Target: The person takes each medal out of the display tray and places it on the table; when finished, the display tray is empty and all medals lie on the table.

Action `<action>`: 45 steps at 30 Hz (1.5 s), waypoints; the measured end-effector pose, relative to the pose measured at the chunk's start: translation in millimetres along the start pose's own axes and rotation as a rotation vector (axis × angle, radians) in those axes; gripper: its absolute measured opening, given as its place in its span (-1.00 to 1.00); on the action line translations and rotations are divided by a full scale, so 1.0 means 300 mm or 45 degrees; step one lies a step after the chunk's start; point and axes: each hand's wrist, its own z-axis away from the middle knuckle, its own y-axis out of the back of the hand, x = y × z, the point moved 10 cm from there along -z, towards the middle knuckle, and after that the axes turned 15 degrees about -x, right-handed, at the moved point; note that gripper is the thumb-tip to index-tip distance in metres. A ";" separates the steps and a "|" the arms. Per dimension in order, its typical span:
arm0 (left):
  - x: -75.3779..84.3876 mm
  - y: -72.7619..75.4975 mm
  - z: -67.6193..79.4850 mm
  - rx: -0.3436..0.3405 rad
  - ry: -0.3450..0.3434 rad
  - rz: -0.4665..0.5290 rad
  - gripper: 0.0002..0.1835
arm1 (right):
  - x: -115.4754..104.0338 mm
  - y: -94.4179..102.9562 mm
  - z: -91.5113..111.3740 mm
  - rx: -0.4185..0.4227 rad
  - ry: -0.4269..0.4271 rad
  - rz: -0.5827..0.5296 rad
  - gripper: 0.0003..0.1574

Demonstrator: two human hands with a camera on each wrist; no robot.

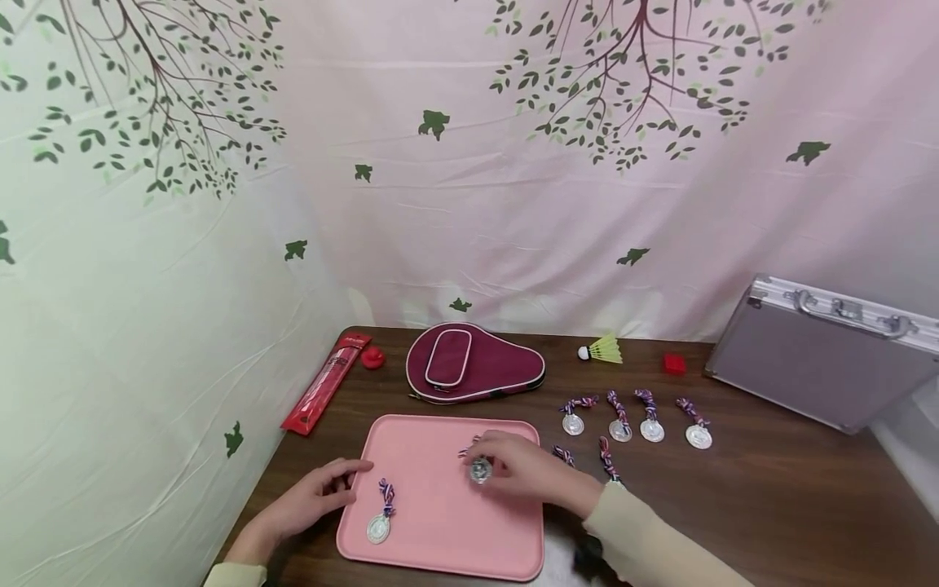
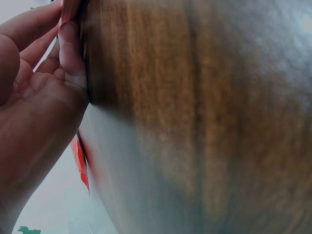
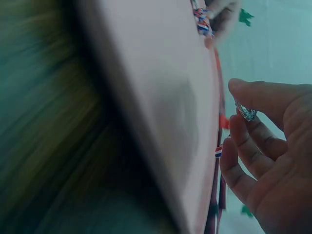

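My right hand [image 1: 517, 465] is over the right part of a pink tray [image 1: 440, 546]. Its thumb and fingers pinch a silver medal [image 1: 480, 470], whose striped ribbon shows beside the fingers. The right wrist view catches the medal's edge [image 3: 247, 113] between thumb and fingertips. At the tray's left rim, my left hand [image 1: 311, 497] holds the edge, its fingers on the pink rim [image 2: 70, 9] in the left wrist view. Another silver medal [image 1: 378, 528] with a bundled red, white and blue ribbon lies on the tray's left side.
Several more medals [image 1: 651, 430] lie right of the tray, two partly behind my right arm. Behind stand a maroon paddle case [image 1: 499, 363], a yellow shuttlecock [image 1: 605, 350], a red box [image 1: 674, 364], a red packet [image 1: 326, 383], a red duck-like toy [image 1: 372, 357] and a grey metal case [image 1: 814, 359].
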 end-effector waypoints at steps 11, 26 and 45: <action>-0.006 0.005 0.011 0.008 0.022 -0.002 -0.55 | 0.081 0.165 0.410 0.254 -0.163 0.121 -0.50; -0.010 0.007 0.010 0.004 0.027 0.013 -0.54 | 0.211 0.194 0.791 0.377 -0.403 0.278 -0.47; -0.006 0.000 0.002 -0.003 0.010 0.019 -0.55 | 0.206 0.164 0.821 0.341 -0.541 0.460 -0.52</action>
